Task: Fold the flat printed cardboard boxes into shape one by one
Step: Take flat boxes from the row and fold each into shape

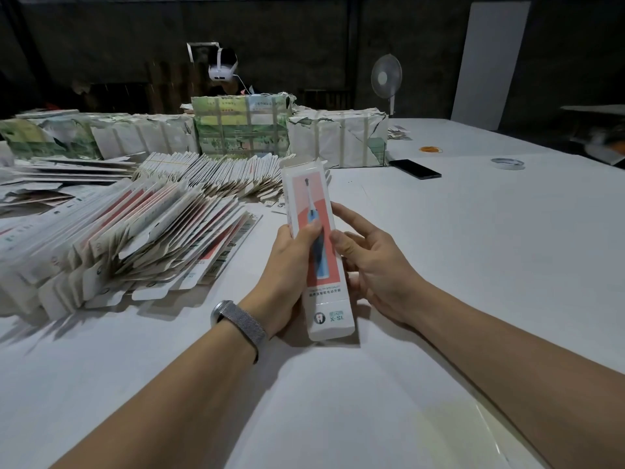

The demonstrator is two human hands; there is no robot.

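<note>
Toothbrush box [316,245] held upright above the white table [473,265].
The left hand [287,265] grips its left side, thumb across the front; the right hand [368,265] touches its right edge with relaxed fingers, seemingly not grasping (flat boxes [142,238] fanned out at left).

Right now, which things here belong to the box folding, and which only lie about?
Belong: toothbrush box, held by left hand and right hand; flat boxes; wrapped bundles.
Lying about: phone; tape roll; rubber bands; fan.
</note>
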